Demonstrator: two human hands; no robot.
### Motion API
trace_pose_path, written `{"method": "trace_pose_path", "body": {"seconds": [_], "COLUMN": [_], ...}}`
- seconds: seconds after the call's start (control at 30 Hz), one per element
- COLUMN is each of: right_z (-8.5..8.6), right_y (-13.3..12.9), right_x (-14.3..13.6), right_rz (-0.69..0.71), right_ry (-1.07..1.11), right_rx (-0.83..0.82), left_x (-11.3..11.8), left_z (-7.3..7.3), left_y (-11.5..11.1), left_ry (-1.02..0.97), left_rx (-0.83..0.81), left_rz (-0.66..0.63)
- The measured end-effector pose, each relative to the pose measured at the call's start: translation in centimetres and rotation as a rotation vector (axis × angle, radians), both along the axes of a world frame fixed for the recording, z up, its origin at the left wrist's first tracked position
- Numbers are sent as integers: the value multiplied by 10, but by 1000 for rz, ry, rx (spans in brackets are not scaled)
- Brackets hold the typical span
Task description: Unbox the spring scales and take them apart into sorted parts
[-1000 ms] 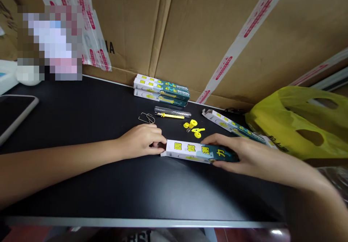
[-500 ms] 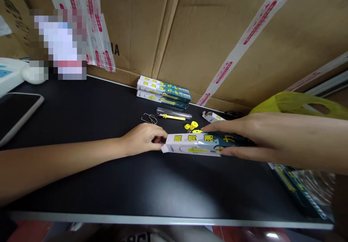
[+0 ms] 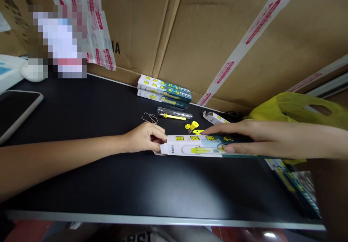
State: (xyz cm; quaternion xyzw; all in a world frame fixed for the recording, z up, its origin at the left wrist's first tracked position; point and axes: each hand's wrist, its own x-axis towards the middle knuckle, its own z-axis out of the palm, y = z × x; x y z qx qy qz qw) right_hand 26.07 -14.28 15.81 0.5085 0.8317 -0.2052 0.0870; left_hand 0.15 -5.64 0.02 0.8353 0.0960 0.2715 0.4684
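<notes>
A long white and green box [image 3: 197, 148] with yellow lettering lies across the table in front of me. My right hand [image 3: 252, 138] grips it from the right, fingers over the far side and thumb on the near face. At the box's left end, by its open flap, my left hand [image 3: 145, 137] has its fingers curled against the end; the fingertips are partly hidden. Behind the box are small yellow plastic pieces [image 3: 194, 125], a yellow rod [image 3: 174, 117], a clear tube [image 3: 174, 112] and bent metal wire [image 3: 149, 118].
Similar boxes [image 3: 164, 91] are stacked against the cardboard. An opened box [image 3: 214, 118] and a yellow plastic bag [image 3: 277, 107] are at the right, with more packaging [image 3: 292, 184] nearer. A phone [image 3: 19, 111] lies at the far left.
The box has turned slightly so that more of its near face shows. My right hand has shifted a little and lies flatter along it; my left hand stays at the flap end.
</notes>
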Motion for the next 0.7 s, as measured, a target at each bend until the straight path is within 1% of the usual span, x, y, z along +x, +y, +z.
{"method": "trace_pose_path", "body": {"seconds": [0.07,0.13,0.27,0.37,0.53,0.63,0.7], "right_z": [-12,-27,-55,-72,-92,-99,-101], "right_y": [-3,-8,-18,-22,-21,-21,-22], "right_x": [6,12,20,23,33,38,41], "right_rz": [-14,-41,-69,-69,-85,-87,-98], "right_ry": [40,93,218,283,354,352,351], "right_rx": [-7,-34,-153,-200,-233,-268,-261], "left_x": [-1,-2,-3,-2,0,-1,-1], "left_z": [1,2,3,2,1,0,0], "left_y": [-1,-3,-6,-8,-10,-10,-10], "left_ry": [7,27,83,136,150,151,162], "left_rx": [8,53,242,364,404,400,396], "left_rz": [0,-7,-92,-138,-123,-125,-126]}}
